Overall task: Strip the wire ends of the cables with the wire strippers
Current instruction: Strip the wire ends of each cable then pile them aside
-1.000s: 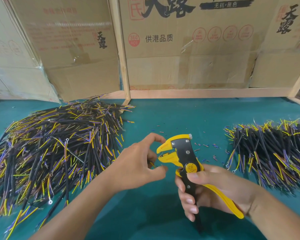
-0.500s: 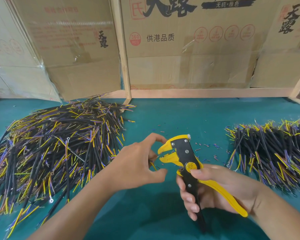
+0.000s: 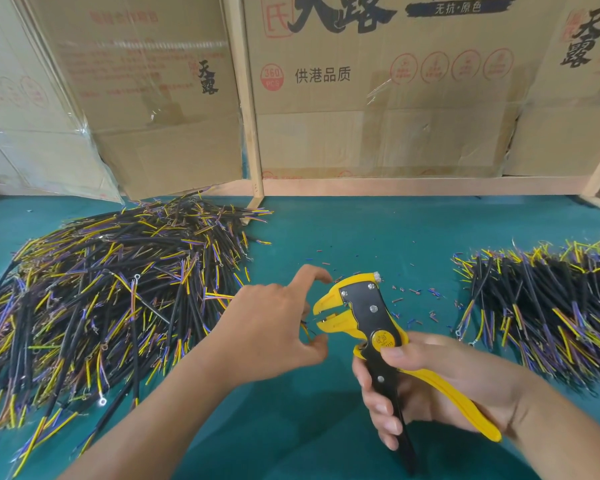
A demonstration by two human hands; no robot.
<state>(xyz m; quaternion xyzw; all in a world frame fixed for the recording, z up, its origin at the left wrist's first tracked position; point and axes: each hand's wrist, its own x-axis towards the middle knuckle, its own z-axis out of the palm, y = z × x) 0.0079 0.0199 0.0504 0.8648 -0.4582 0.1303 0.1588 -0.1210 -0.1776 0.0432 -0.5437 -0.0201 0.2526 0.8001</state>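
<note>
While the right hand (image 3: 440, 386) gripped the yellow-and-black wire strippers (image 3: 371, 327), the left hand (image 3: 274, 323) pinched thin coloured wire ends (image 3: 307, 329) just left of the strippers' parted jaws; light and limp, they wanted holding close to the tips.

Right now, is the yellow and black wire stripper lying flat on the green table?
No, the right hand grips the wire stripper by its handles, holding it above the table.

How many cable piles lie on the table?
2: a large pile on the left, and a smaller pile on the right, which the frame edge cuts off.
</note>
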